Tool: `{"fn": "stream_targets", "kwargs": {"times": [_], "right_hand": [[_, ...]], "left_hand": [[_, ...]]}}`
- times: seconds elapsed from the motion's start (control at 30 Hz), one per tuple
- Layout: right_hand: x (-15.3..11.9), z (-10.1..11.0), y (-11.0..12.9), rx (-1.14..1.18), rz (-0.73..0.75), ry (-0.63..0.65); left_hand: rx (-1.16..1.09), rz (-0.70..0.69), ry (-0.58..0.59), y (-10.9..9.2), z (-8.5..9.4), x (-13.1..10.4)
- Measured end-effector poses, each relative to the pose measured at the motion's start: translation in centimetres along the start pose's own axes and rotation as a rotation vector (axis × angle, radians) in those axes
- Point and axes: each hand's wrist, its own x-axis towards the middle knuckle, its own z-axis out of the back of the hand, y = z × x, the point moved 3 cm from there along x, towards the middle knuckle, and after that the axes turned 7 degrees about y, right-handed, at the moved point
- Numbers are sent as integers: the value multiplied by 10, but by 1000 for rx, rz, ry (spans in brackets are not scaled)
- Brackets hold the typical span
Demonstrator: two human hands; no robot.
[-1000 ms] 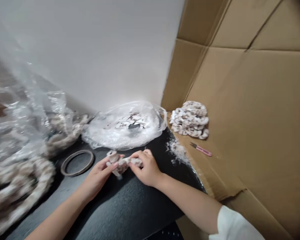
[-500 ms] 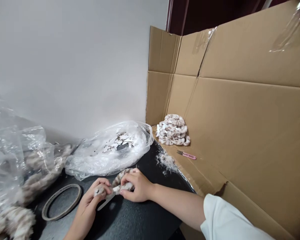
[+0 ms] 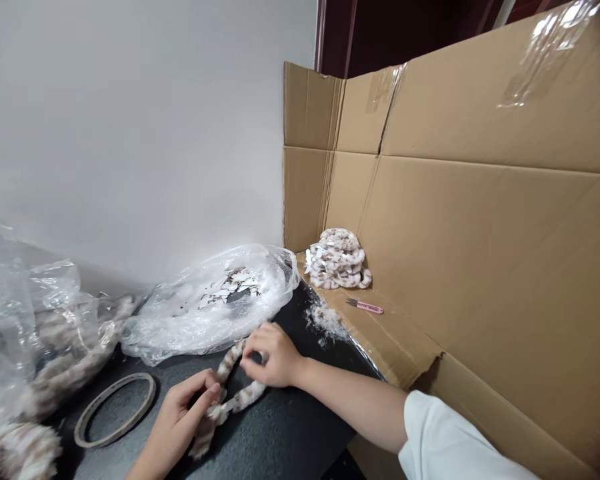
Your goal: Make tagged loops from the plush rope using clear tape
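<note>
A fluffy white-and-brown plush loop (image 3: 250, 396) rests low over the black tabletop, with a loose end hanging toward me. My left hand (image 3: 187, 407) pinches its near side between thumb and fingers, where a small white strip shows. At the far side, my right hand (image 3: 275, 357) has its fingers curled in on the loop; the part inside the fingers is hidden. Beyond the hands, a clear plastic bag (image 3: 180, 327) holds cut white and dark scraps. A stack of similar plush loops (image 3: 337, 260) with white tags sits on the cardboard.
Pink thread snips (image 3: 367, 306) lie on the cardboard sheet (image 3: 455, 267), which also rises as a wall at right. Fluff scraps (image 3: 325, 319) are scattered by its edge. At left are a tape ring (image 3: 83, 421) and plastic-bagged plush pieces (image 3: 75, 340).
The plush piece has spread into a visible loop between my hands. My right hand has lifted and shifted slightly away from my left. The view has turned a little right.
</note>
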Motion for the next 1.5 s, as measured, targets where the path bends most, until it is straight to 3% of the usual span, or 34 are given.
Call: {"fn": "stream_targets", "kwargs": {"times": [0.07,0.13,0.2,0.27,0.33,0.43,0.53,0.63,0.73,0.83,0.9,0.97,1.07,1.23,1.4,1.5], "right_hand": [[11,37,-14,-94,-116,-174],[24,91,-37,-254,-297,-300],[36,148,-67,-469,-533,-303],[42,196,-98,-670,-786,-187],[42,224,-120,-688,-851,-129],[37,238,-133,-687,-840,-131],[41,240,-119,-699,-770,-227],[58,239,-84,-544,-537,-327],[77,223,-38,-94,-273,-310],[88,188,5,463,-239,-156],[92,162,30,786,-279,-61],[95,141,48,997,-326,-1],[100,117,59,1164,-394,61],[105,92,53,1283,-439,178],[108,88,51,1063,-238,86],[109,84,49,897,-223,80]], "left_hand": [[15,8,-10,-1,0,0],[26,9,-19,-1,0,1],[44,3,-30,-2,0,1],[65,-4,-31,-3,0,2],[85,-10,-32,-3,-1,2],[123,-21,-55,-4,-2,1],[166,-68,-94,-9,-2,-2],[231,-176,-151,-31,1,0],[338,-260,-298,-75,11,12],[347,-264,-535,-130,31,28],[283,-225,-512,-160,42,41],[147,-160,-328,-176,50,52],[-98,-57,-149,-176,62,58],[-237,7,-188,-148,83,53],[-410,69,-142,-132,83,53],[-471,108,-87,-124,81,57]]}}
